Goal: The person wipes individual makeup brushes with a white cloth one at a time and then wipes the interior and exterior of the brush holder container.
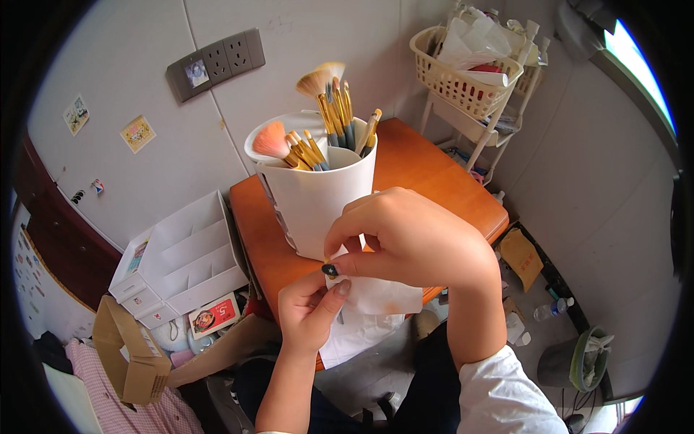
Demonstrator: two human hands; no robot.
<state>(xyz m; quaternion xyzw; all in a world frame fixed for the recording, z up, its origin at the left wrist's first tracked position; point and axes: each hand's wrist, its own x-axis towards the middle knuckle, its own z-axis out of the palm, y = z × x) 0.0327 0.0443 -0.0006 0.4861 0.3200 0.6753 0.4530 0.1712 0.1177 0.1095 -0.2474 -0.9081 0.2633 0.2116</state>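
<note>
Before me, my left hand (312, 309) and my right hand (406, 241) meet near the front edge of the wooden table. Between thumb and index finger, my right hand pinches a small thing, mostly hidden, with a golden part showing. My left thumb and fingers close just below it. A thin whitish sheet (385, 297) hangs at my hands over more white material (360, 333); which fingers hold it, I cannot tell. Behind them a white plastic brush holder (325, 203) stands upright, with several makeup brushes (339, 114) and a pink-tipped powder brush (271, 141) in its compartments.
The orange-brown table (423, 163) carries the holder. A white compartment organizer (190, 260) and an opened cardboard box (130, 355) are at left. Back right stands a cart with a cream basket (466, 76). A plastic bottle (553, 309) and a waste bin (574, 358) are on the floor at right.
</note>
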